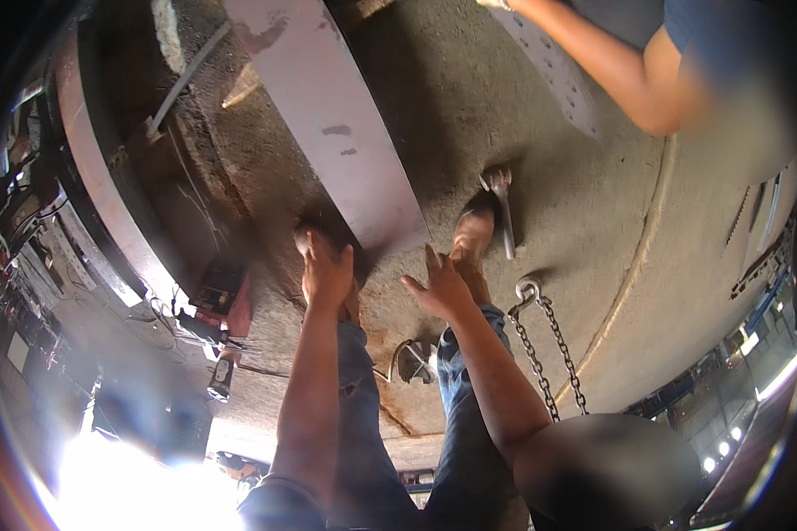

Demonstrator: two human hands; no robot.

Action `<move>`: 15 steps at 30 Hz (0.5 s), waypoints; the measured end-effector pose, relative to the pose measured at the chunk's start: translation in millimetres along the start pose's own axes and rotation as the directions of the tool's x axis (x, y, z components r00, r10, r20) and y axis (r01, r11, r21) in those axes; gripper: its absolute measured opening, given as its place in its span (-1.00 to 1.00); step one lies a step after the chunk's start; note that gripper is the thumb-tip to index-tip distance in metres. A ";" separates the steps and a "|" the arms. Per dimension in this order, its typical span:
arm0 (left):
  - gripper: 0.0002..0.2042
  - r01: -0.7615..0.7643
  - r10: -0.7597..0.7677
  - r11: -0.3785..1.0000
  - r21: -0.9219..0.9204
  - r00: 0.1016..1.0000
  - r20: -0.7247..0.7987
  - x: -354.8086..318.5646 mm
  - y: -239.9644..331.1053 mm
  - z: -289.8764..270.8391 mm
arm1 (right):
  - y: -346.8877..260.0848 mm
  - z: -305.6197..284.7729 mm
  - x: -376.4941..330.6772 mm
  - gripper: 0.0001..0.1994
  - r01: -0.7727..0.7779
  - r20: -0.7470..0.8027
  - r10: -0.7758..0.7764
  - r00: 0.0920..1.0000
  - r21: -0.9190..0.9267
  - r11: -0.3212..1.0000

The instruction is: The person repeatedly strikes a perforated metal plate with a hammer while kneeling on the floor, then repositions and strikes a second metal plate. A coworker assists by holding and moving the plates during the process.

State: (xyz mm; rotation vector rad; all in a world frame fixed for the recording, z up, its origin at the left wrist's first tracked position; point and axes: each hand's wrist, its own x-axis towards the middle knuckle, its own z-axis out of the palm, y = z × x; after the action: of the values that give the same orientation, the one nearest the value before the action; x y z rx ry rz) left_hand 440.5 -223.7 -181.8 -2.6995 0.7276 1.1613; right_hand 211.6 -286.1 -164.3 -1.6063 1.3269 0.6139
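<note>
A long, flat-faced steel beam (pixel 350 146) with worn grey-pink paint runs from the far edge down to a spot between my boots. My left hand (pixel 328 279) hovers just left of the beam's near end, above my left boot (pixel 313 237), fingers apart and holding nothing. On the other side, my right hand (pixel 444 288) has its fingers spread, the tips close to the beam's near right corner; contact cannot be made out. Beside my right boot (pixel 474 232) lies a metal tool (pixel 506 217) with a forked-looking head and straight handle.
A chain (pixel 530 345) with a hook (pixel 528 288) hangs or lies at right. Another person's arm (pixel 607 66) reaches over a second steel piece with holes (pixel 558 80). At left are a curved-looking beam (pixel 106 177), a red box (pixel 236 310) and cables.
</note>
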 end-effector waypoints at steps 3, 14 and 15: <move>-0.27 -0.295 0.294 0.955 -0.030 0.955 -0.025 -27.9 0.4 -4.1 | 38.4 5.3 6.5 -0.27 0.020 -0.175 -0.030 0.984 -0.058 0.998; -0.56 0.151 0.020 0.959 -0.242 0.811 0.585 -161.9 -12.5 69.8 | 235.3 24.6 128.0 -0.51 -0.584 -0.376 0.525 0.763 -0.052 0.810; -0.58 0.119 0.064 0.953 -0.278 0.819 0.571 -159.5 -11.6 71.1 | 244.9 28.1 136.9 -0.52 -0.574 -0.347 0.520 0.781 -0.068 0.816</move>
State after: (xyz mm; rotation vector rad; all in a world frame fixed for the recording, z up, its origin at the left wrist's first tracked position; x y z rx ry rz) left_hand 305.1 -132.1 -119.4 -2.3153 0.4333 2.0911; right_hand 26.1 -321.7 -373.6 -1.4812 2.0720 0.8644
